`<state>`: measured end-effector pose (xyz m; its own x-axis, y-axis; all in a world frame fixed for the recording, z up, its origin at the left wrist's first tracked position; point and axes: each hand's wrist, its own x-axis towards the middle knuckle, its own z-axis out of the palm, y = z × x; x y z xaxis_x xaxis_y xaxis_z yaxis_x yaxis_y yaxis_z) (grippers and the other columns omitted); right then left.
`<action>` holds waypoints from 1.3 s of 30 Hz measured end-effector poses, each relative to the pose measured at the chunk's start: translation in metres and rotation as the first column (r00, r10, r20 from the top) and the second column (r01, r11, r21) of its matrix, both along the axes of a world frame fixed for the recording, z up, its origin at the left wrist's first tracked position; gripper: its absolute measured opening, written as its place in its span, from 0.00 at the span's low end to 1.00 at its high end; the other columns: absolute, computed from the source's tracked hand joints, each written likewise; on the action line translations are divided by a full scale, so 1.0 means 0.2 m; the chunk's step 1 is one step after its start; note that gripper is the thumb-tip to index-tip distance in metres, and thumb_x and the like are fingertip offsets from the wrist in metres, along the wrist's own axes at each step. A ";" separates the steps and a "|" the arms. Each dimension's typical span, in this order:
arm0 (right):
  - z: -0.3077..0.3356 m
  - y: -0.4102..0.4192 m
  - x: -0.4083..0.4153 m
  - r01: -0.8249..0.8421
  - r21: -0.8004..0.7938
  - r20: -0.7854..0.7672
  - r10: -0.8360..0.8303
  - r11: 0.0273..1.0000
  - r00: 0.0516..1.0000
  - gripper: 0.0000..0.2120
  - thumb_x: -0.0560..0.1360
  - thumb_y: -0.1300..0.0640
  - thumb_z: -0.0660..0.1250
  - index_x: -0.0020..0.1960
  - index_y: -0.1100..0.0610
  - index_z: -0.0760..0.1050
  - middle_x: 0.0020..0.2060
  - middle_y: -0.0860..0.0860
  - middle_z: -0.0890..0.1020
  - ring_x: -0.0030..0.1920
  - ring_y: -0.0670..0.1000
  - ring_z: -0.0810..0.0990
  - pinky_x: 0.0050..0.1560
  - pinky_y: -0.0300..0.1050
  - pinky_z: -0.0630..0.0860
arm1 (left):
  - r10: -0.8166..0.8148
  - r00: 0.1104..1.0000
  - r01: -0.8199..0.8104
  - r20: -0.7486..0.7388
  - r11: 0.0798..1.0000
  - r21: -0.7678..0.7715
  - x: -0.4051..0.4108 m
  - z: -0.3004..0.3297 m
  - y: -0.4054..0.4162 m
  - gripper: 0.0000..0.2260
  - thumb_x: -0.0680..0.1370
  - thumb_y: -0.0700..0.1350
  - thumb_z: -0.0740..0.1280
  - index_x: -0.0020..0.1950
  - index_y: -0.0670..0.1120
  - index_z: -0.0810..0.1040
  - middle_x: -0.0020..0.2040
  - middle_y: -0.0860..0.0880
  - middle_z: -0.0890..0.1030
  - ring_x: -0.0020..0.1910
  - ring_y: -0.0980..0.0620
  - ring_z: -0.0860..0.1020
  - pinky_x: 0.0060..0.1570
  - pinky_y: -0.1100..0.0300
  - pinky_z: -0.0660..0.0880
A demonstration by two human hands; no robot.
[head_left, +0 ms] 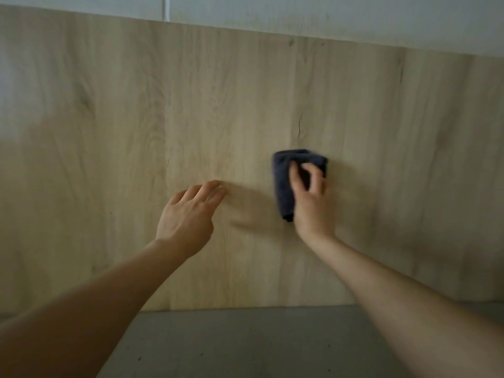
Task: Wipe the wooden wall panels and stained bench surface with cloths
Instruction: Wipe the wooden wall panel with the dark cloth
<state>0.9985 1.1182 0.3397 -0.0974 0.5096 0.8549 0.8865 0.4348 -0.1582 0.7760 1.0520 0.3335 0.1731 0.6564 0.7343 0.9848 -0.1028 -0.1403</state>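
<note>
The right hand presses a folded dark cloth flat against the wood panel, fingers curled over the cloth's right half, which shows above the fingertips and down the hand's left side to the wrist. The left hand rests on the panel beside it, apart from the cloth, fingers loosely extended and holding nothing; blur makes it uncertain whether every fingertip touches. Below the panel lies the grey bench; above it, a pale wall.
</note>
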 end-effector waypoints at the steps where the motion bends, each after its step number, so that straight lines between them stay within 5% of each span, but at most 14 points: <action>1: 0.00 0.01 0.05 0.051 -0.018 -0.070 -0.052 0.999 0.996 0.32 0.76 0.68 0.60 0.76 0.50 0.56 0.73 0.55 0.56 0.69 0.60 0.59 0.66 0.51 0.64 | -0.003 1.000 0.003 -0.009 1.000 -0.004 0.00 -0.01 0.00 0.30 0.76 0.41 0.63 0.76 0.54 0.58 0.75 0.56 0.59 0.71 0.53 0.62 0.68 0.58 0.61; 5: -0.04 0.02 -0.03 0.130 0.038 -0.201 -0.120 0.991 0.972 0.33 0.74 0.70 0.63 0.75 0.51 0.59 0.72 0.55 0.56 0.65 0.62 0.59 0.62 0.52 0.70 | -0.001 0.997 0.001 -0.074 1.000 -0.002 -0.02 -0.04 0.02 0.31 0.76 0.42 0.63 0.77 0.54 0.56 0.76 0.56 0.57 0.73 0.54 0.60 0.69 0.59 0.59; 9: -0.24 -0.05 -0.23 -0.117 0.019 0.085 0.114 0.993 0.990 0.36 0.71 0.66 0.67 0.75 0.51 0.59 0.69 0.50 0.51 0.66 0.62 0.56 0.59 0.56 0.73 | 0.000 0.994 -0.002 -0.105 1.000 -0.014 -0.03 -0.06 0.00 0.33 0.75 0.41 0.65 0.77 0.52 0.56 0.76 0.53 0.58 0.74 0.53 0.60 0.71 0.56 0.57; 13: -0.27 -0.03 -0.18 -0.161 0.042 0.157 0.153 0.986 0.976 0.39 0.64 0.65 0.74 0.73 0.53 0.65 0.69 0.52 0.58 0.65 0.59 0.58 0.53 0.56 0.77 | 0.000 0.992 -0.008 -0.125 0.998 -0.066 -0.01 -0.08 -0.02 0.31 0.76 0.42 0.64 0.77 0.52 0.56 0.77 0.53 0.57 0.74 0.53 0.60 0.72 0.55 0.54; 19: -0.14 0.01 0.10 0.056 -0.077 -0.151 -0.067 0.995 0.986 0.38 0.70 0.69 0.68 0.76 0.53 0.57 0.74 0.56 0.53 0.71 0.61 0.55 0.64 0.51 0.67 | 0.016 0.993 -0.030 -0.119 0.993 -0.110 -0.04 -0.17 -0.05 0.31 0.77 0.43 0.62 0.78 0.53 0.54 0.77 0.54 0.55 0.73 0.54 0.61 0.73 0.56 0.54; 22: -0.16 0.01 0.03 0.111 -0.047 -0.180 -0.118 0.993 0.976 0.39 0.70 0.71 0.67 0.76 0.53 0.57 0.72 0.54 0.50 0.69 0.60 0.52 0.63 0.53 0.69 | 0.006 0.992 -0.015 -0.124 0.997 -0.071 -0.04 -0.21 -0.03 0.32 0.73 0.41 0.68 0.75 0.51 0.62 0.75 0.53 0.63 0.69 0.52 0.68 0.69 0.55 0.62; 24: -0.28 0.01 -0.09 0.035 0.057 -0.055 -0.032 0.998 0.998 0.35 0.69 0.73 0.64 0.73 0.55 0.63 0.69 0.52 0.54 0.66 0.62 0.56 0.59 0.58 0.74 | -0.015 0.994 0.011 -0.107 0.999 -0.034 -0.05 -0.23 -0.02 0.33 0.68 0.40 0.72 0.72 0.50 0.68 0.71 0.52 0.70 0.65 0.51 0.73 0.65 0.55 0.68; 27: -0.44 -0.01 -0.20 -0.086 0.115 0.164 0.067 0.990 0.984 0.30 0.70 0.68 0.53 0.70 0.55 0.69 0.66 0.55 0.61 0.62 0.65 0.65 0.54 0.60 0.77 | -0.005 0.987 -0.012 -0.162 0.994 -0.104 -0.04 -0.26 -0.04 0.32 0.72 0.41 0.69 0.75 0.51 0.62 0.74 0.53 0.65 0.69 0.52 0.68 0.68 0.55 0.64; 31: -0.40 -0.01 -0.06 -0.160 0.033 0.279 0.145 0.987 0.949 0.39 0.66 0.75 0.65 0.73 0.51 0.65 0.70 0.50 0.59 0.66 0.59 0.61 0.52 0.52 0.77 | 0.001 0.980 -0.029 -0.200 0.990 -0.140 -0.01 -0.26 -0.05 0.30 0.71 0.41 0.69 0.73 0.50 0.67 0.71 0.52 0.69 0.65 0.52 0.73 0.64 0.55 0.69; 35: -0.26 -0.01 0.16 0.019 -0.053 0.042 -0.016 0.998 0.999 0.40 0.70 0.73 0.65 0.76 0.50 0.56 0.75 0.53 0.55 0.73 0.60 0.55 0.65 0.51 0.67 | -0.035 0.993 0.021 -0.114 0.992 -0.121 0.00 -0.28 -0.05 0.30 0.66 0.37 0.72 0.68 0.47 0.73 0.66 0.51 0.73 0.58 0.51 0.77 0.52 0.57 0.76; 39: -0.33 0.01 0.03 0.050 -0.016 -0.043 -0.050 0.999 0.998 0.40 0.69 0.73 0.64 0.76 0.51 0.57 0.72 0.53 0.51 0.71 0.62 0.55 0.65 0.55 0.68 | -0.044 0.994 0.027 -0.099 0.985 -0.168 0.00 -0.28 -0.05 0.30 0.76 0.39 0.60 0.77 0.52 0.56 0.75 0.57 0.56 0.70 0.56 0.63 0.57 0.63 0.72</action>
